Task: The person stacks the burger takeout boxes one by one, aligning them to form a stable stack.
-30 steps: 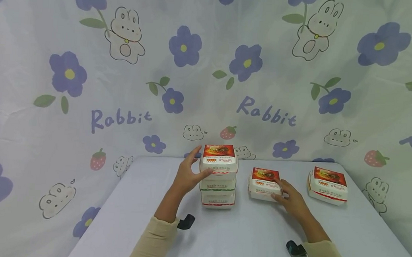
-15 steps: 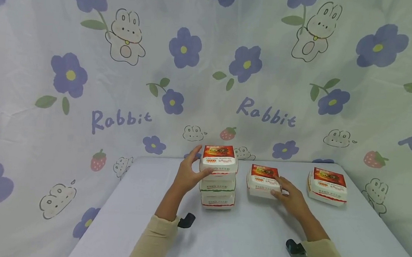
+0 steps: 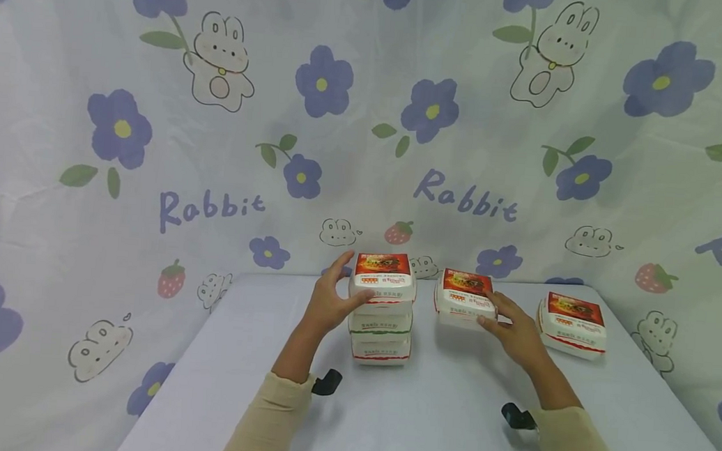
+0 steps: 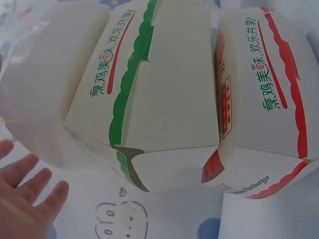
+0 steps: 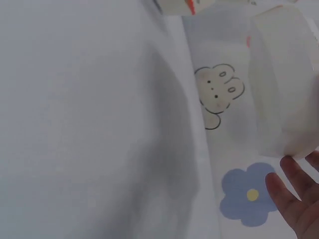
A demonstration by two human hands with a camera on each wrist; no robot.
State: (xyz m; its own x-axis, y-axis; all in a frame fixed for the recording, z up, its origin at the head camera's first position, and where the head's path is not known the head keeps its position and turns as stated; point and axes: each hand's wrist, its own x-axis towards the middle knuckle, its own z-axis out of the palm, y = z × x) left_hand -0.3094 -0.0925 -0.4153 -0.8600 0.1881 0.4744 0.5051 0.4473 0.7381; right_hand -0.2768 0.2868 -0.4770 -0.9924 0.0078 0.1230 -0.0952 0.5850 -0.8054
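Note:
Burger boxes with a red printed lid make up the scene. My right hand (image 3: pixel 513 330) grips one burger box (image 3: pixel 465 299) at its right side, thumb in front, and holds it above the table; the right wrist view shows its pale underside (image 5: pixel 284 84). To the left stands a stack of three: a top box (image 3: pixel 384 279), a middle box with green trim (image 4: pixel 169 84) and a bottom box with red trim (image 4: pixel 266 89). My left hand (image 3: pixel 330 304) is spread at the top box, thumb across its front and fingers along its left side. In the left wrist view those fingers look straight.
Another burger box (image 3: pixel 574 326) lies on the white table (image 3: pixel 435 426) at the right, beyond my right hand. A patterned curtain (image 3: pixel 366 149) with rabbits and flowers hangs close behind the table's back edge. Black devices (image 3: pixel 327 382) sit at both wrists.
My right hand has lifted its burger box off the table, up and slightly back. The left hand and the stack have stayed in place.

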